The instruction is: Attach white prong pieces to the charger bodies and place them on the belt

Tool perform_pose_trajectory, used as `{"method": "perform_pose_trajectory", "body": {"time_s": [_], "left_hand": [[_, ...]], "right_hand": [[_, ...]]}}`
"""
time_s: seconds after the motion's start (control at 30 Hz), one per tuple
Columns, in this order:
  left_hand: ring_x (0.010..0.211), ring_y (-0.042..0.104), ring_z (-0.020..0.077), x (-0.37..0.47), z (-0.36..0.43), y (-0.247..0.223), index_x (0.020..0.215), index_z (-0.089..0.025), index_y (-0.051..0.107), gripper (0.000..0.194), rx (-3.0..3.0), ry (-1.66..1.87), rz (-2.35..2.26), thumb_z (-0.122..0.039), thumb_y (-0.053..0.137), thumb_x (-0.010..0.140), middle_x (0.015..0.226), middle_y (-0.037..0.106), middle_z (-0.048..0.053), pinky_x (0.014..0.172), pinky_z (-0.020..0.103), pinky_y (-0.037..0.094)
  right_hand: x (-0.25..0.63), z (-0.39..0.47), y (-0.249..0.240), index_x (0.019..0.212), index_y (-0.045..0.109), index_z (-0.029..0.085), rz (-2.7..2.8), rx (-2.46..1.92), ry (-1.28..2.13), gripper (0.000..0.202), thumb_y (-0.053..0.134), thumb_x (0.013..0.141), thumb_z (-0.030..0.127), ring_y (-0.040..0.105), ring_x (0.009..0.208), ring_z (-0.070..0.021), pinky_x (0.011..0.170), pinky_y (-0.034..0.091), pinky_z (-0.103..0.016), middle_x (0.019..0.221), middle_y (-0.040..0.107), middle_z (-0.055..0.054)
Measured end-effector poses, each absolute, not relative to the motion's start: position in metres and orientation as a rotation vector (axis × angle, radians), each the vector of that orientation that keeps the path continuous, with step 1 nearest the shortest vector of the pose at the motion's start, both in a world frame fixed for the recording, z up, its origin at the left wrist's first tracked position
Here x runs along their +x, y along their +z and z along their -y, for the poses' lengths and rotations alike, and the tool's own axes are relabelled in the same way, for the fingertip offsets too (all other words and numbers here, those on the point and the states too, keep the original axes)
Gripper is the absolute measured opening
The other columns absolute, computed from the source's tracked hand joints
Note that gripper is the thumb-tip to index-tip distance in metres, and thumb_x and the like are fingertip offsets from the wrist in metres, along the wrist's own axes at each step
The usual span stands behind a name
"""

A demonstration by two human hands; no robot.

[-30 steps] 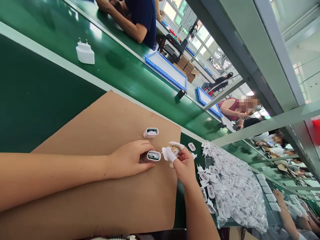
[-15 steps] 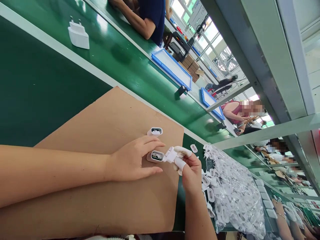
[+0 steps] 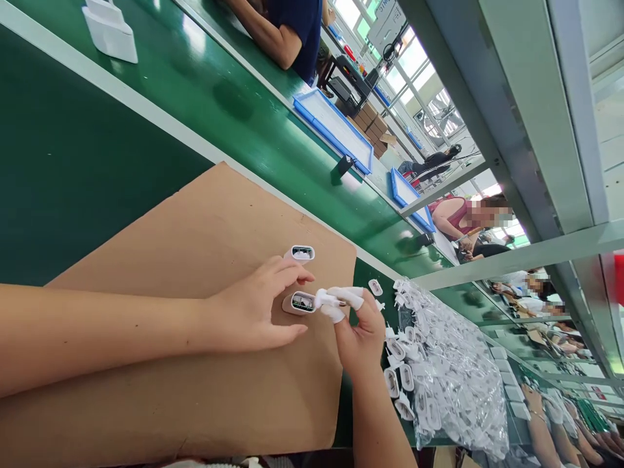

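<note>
My left hand [image 3: 260, 305] lies on the cardboard sheet with thumb and fingers spread, holding nothing. Between its thumb and fingers rests a white charger housing [image 3: 293, 302], its open end facing right with circuit parts showing inside. A second white charger housing [image 3: 298, 253] lies just beyond the fingertips, open the same way. My right hand [image 3: 358, 318], with white covers on its fingertips, pinches a small white plug cap [image 3: 324, 299]. The cap is right at the nearer housing's open end; whether they touch I cannot tell.
Brown cardboard [image 3: 195, 403] covers the bench. On the right lies a clear plastic bag [image 3: 458, 370] of white plastic parts, with several loose caps beside it. A white charger [image 3: 111, 36] rides on the green belt [image 3: 234, 110]. Blue-rimmed trays [image 3: 334, 127] and co-workers are beyond.
My right hand has moved slightly left with the plug cap, closer to the housing. The charger on the green belt has shifted to the upper left. My left hand stays around the housing.
</note>
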State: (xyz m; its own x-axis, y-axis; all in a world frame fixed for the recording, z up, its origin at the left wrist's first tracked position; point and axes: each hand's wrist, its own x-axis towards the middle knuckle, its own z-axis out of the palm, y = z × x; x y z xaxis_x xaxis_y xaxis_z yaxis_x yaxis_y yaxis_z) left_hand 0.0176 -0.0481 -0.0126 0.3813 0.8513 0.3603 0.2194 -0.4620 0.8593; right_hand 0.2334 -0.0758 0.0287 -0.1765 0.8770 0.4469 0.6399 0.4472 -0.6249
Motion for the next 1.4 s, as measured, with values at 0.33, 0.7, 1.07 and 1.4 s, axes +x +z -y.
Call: {"method": "perform_pose_trajectory", "body": {"time_s": [0.33, 0.7, 1.07, 1.4], "left_hand": [[0.092, 0.063, 0.0250, 0.024, 0.036, -0.032, 0.086, -0.020, 0.071, 0.019, 1.883, 0.947, -0.893, -0.038, 0.064, 0.089, 0.092, 0.068, 0.007, 0.082, 0.036, 0.055], [0.086, 0.063, 0.0228, 0.025, 0.037, -0.033, 0.083, -0.019, 0.072, 0.021, 1.859, 0.953, -0.890, -0.039, 0.066, 0.089, 0.091, 0.066, 0.006, 0.077, 0.034, 0.051], [0.086, 0.064, 0.0233, 0.025, 0.042, -0.027, 0.089, -0.019, 0.073, 0.022, 1.909, 0.966, -0.900, -0.039, 0.063, 0.091, 0.091, 0.068, 0.007, 0.073, 0.033, 0.051], [0.103, 0.066, 0.0246, 0.011, 0.050, -0.015, 0.112, -0.023, 0.068, 0.021, 2.312, 1.047, -0.886, -0.027, 0.053, 0.099, 0.109, 0.072, 0.007, 0.088, 0.035, 0.054]], "right_hand": [[0.220, 0.073, 0.027, 0.105, 0.070, 0.021, 2.399, -1.287, 0.047, 0.030, 0.050, 0.090, 0.004, 0.055, 0.086, -0.0230, 0.072, 0.046, -0.035, 0.089, 0.058, -0.007], [0.216, 0.065, 0.033, 0.067, 0.043, 0.023, 2.439, -1.327, 0.029, 0.025, 0.050, 0.069, -0.001, 0.047, 0.072, -0.0178, 0.059, 0.034, -0.029, 0.078, 0.047, -0.002], [0.207, 0.060, 0.041, 0.061, 0.039, 0.022, 2.450, -1.434, 0.048, 0.026, 0.052, 0.061, 0.000, 0.042, 0.066, -0.0157, 0.056, 0.027, -0.028, 0.070, 0.042, 0.001], [0.264, 0.052, 0.013, 0.130, 0.067, 0.024, 1.829, -1.460, 0.304, 0.037, 0.054, 0.096, 0.032, 0.063, 0.100, -0.0214, 0.087, 0.051, -0.034, 0.115, 0.069, -0.008]]}}
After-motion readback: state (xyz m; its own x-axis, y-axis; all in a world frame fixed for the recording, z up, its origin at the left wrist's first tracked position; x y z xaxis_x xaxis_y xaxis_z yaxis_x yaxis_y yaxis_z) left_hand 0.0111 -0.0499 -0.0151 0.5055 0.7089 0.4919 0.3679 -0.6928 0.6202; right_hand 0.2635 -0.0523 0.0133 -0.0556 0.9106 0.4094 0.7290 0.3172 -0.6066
